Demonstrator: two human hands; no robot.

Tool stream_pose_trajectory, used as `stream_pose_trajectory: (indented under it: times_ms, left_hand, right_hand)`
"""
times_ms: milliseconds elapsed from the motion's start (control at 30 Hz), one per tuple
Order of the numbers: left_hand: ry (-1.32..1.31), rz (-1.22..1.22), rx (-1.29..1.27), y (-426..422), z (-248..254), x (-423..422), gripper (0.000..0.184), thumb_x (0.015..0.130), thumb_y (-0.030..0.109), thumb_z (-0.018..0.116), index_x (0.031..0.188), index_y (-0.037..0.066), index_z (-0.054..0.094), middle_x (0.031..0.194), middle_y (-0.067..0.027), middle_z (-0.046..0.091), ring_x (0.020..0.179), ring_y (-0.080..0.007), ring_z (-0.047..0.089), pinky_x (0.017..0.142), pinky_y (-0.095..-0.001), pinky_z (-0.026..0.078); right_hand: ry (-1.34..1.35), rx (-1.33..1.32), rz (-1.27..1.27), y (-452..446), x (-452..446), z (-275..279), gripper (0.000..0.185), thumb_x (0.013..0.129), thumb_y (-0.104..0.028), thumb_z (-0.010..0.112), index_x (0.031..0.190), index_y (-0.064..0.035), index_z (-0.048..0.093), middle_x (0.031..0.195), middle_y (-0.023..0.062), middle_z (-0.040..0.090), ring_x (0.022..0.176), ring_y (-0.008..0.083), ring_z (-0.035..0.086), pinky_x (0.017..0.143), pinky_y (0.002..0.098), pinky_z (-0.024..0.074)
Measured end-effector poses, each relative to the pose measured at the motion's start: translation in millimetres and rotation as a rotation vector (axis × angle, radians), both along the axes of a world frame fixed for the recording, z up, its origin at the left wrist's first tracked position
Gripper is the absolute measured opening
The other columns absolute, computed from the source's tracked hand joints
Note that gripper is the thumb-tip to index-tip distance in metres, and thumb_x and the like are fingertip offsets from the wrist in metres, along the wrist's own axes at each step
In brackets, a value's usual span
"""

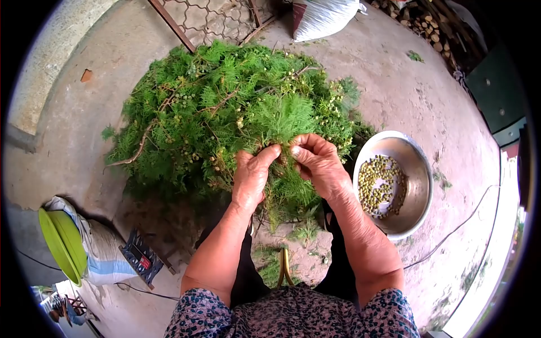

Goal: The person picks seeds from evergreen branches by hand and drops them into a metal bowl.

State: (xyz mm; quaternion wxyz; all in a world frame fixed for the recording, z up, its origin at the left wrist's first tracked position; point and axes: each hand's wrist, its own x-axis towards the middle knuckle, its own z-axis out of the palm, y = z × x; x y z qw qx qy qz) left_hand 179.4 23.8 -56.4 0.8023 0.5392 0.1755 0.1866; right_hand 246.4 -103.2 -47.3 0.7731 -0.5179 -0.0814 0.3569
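Note:
A large heap of green conifer branches (186, 107), with flat feathery sprays and small pale cones, lies on the floor before me. At its near side my left hand (255, 172) is closed, thumb pressed to fingers on a leafy sprig (287, 115). Just to its right, my right hand (320, 160) pinches the same sprig with thumb and forefinger. Whether a cone sits between those fingertips is too small to make out. Beside my right forearm stands a metal basin (418, 197) with many small green-yellow cones (375, 180) over its bottom.
A white sack (324, 19) stands behind the heap, near a metal mesh frame (217, 19). Stacked firewood (431, 28) is at the far right. A lime-green basin (59, 245) leans on a sack (104, 253) at the left. A cable (459, 228) crosses the floor at right.

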Motion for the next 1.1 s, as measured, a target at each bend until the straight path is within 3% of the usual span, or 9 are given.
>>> stream_pose_trajectory:
  times_ms: [100, 167, 200, 267, 467, 633, 700, 767, 1100]
  left_hand:
    - [0.013, -0.039, 0.09, -2, -3, -1, 0.018, 0.076, 0.011, 0.063, 0.091, 0.003, 0.064, 0.088, -0.002, 0.064, 0.077, -0.0095, 0.057, 0.073, -0.0256, 0.043]
    - [0.015, 0.015, 0.113, -2, -9, 0, 0.013, 0.077, 0.011, 0.061, 0.088, 0.004, 0.064, 0.075, -0.0001, 0.063, 0.064, -0.0085, 0.054, 0.061, -0.0257, 0.044]
    - [0.026, -0.051, -0.021, 2, -8, -2, 0.012, 0.077, 0.011, 0.06, 0.086, 0.003, 0.063, 0.071, -0.0013, 0.062, 0.06, -0.0097, 0.054, 0.057, -0.0263, 0.045]
    - [0.071, -0.047, -0.268, 5, -1, -2, 0.009, 0.076, 0.01, 0.059, 0.08, 0.002, 0.061, 0.062, -0.0045, 0.059, 0.05, -0.013, 0.053, 0.047, -0.0271, 0.046]
    - [0.164, 0.159, -0.237, 12, 2, 1, 0.02, 0.074, 0.012, 0.064, 0.09, 0.001, 0.061, 0.073, -0.0047, 0.061, 0.059, -0.0129, 0.057, 0.055, -0.0271, 0.048]
    - [0.274, 0.052, 0.011, 14, -4, -1, 0.023, 0.07, 0.012, 0.067, 0.09, 0.003, 0.062, 0.076, -0.0023, 0.061, 0.066, -0.0116, 0.057, 0.06, -0.0273, 0.047]
    - [0.146, 0.002, 0.048, 2, 12, 1, 0.03, 0.063, 0.008, 0.074, 0.089, 0.005, 0.06, 0.08, -0.0028, 0.061, 0.073, -0.0132, 0.057, 0.068, -0.0274, 0.046]
    - [0.206, -0.074, -0.014, 4, 5, 0, 0.033, 0.061, -0.002, 0.073, 0.089, 0.006, 0.06, 0.074, 0.003, 0.053, 0.07, -0.0092, 0.053, 0.065, -0.0231, 0.046]
    - [0.083, -0.076, -0.083, -8, -1, 3, 0.035, 0.066, -0.002, 0.072, 0.099, 0.0, 0.06, 0.086, -0.0059, 0.064, 0.073, -0.0131, 0.058, 0.067, -0.0255, 0.049]
  right_hand:
    - [-0.139, -0.049, -0.076, 9, -3, -10, 0.011, 0.083, -0.013, 0.062, 0.086, -0.0045, 0.056, 0.067, -0.0018, 0.056, 0.051, 0.003, 0.046, 0.042, 0.016, 0.0358]
    - [-0.106, -0.09, -0.059, 9, -5, 0, 0.011, 0.083, -0.014, 0.061, 0.085, -0.0043, 0.056, 0.067, -0.0012, 0.056, 0.05, 0.0035, 0.046, 0.042, 0.0161, 0.0353]
    - [-0.074, -0.131, -0.041, 8, -6, 3, 0.012, 0.084, -0.015, 0.06, 0.084, -0.0041, 0.057, 0.068, -0.0006, 0.057, 0.05, 0.004, 0.046, 0.042, 0.0163, 0.0348]
    - [0.192, 0.186, 0.006, 1, 5, -9, 0.015, 0.084, -0.019, 0.06, 0.086, -0.0045, 0.058, 0.071, 0.002, 0.057, 0.052, 0.008, 0.048, 0.043, 0.0191, 0.0351]
    - [0.333, 0.473, -0.063, -8, 17, -13, 0.016, 0.089, -0.017, 0.052, 0.097, -0.003, 0.055, 0.087, 0.0092, 0.058, 0.074, 0.0178, 0.056, 0.059, 0.0275, 0.0443]
    - [0.335, 0.41, -0.116, -7, 16, -14, 0.015, 0.089, -0.016, 0.051, 0.098, -0.0034, 0.054, 0.086, 0.0079, 0.057, 0.074, 0.0169, 0.056, 0.059, 0.0266, 0.0437]
    - [0.289, 0.413, -0.135, -5, 15, -17, 0.014, 0.089, -0.014, 0.052, 0.099, -0.0048, 0.054, 0.085, 0.006, 0.057, 0.073, 0.016, 0.055, 0.059, 0.0259, 0.0431]
    - [0.232, 0.369, -0.156, -3, 13, -21, 0.013, 0.089, -0.012, 0.052, 0.1, -0.0053, 0.053, 0.085, 0.0049, 0.057, 0.072, 0.0147, 0.055, 0.059, 0.0251, 0.0428]
    - [0.023, 0.098, -0.198, 8, -4, -14, 0.008, 0.087, -0.005, 0.051, 0.095, -0.005, 0.054, 0.081, 0.0013, 0.057, 0.063, 0.0085, 0.05, 0.052, 0.0212, 0.0403]
